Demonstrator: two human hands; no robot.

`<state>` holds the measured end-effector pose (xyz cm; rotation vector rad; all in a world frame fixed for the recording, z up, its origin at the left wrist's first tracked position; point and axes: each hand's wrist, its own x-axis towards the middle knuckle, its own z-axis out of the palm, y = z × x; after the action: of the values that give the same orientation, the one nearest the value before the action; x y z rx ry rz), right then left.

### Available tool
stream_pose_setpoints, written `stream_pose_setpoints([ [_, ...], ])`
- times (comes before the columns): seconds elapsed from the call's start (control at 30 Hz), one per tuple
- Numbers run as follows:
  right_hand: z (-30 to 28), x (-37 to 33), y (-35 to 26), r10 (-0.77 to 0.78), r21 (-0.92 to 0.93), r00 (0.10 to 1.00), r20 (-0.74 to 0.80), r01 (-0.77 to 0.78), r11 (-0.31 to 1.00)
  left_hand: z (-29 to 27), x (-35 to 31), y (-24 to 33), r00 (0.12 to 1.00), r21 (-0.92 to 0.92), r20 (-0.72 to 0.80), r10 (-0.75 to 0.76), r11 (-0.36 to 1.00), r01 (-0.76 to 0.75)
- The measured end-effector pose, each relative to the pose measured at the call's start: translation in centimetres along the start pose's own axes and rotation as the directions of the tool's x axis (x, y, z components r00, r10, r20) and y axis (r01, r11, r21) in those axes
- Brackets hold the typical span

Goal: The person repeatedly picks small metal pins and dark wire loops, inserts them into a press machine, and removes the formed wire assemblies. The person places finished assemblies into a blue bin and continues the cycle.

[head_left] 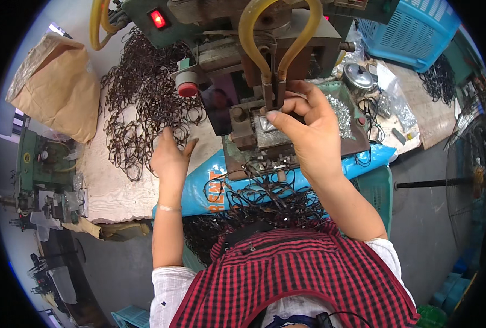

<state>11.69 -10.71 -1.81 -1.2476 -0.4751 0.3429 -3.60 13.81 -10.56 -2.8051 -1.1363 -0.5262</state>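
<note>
My left hand (169, 156) is at the edge of a tangled heap of thin dark cord loops (139, 104), thumb and forefinger apart; no held thing shows between them. My right hand (311, 123) reaches up to the green bench machine, its thumb and fingers drawn together right beside two upright metal prongs (274, 93) fed by a yellow hose (248, 33). What the right fingertips pinch is too small or hidden to name. Below them sits a small metal block (267, 124). More dark cord loops (270, 188) hang over the machine's front edge toward my lap.
Small shiny metal parts (338, 112) fill a tray right of the prongs. A red push button (187, 89) sticks out on the left. Around stand a brown paper sack (62, 87), a lidded metal pot (358, 76) and a blue crate (409, 33). A blue plastic bag (199, 188) drapes the front edge.
</note>
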Motion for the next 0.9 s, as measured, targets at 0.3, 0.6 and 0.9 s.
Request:
stream_pose_setpoints([
  [0.3,-2.4,-0.6,1.7,-0.016,-0.018,0.997,-0.077,0.015,1.000,-2.2,-0.5,-0.9,0.992,-0.875,-0.007,-0.122,0.482,0.053],
  [0.6,-0.7,-0.4,1.6,-0.064,0.050,0.997,-0.042,0.067,0.997,-11.8,1.5,9.3,0.895,-0.894,-0.444,-0.029,0.080,-0.441],
  [0.9,-0.5,-0.2,1.7,-0.063,0.036,0.996,-0.065,0.065,0.997,-12.9,2.7,11.3,0.937,-0.931,-0.350,-0.007,-0.104,-0.349],
])
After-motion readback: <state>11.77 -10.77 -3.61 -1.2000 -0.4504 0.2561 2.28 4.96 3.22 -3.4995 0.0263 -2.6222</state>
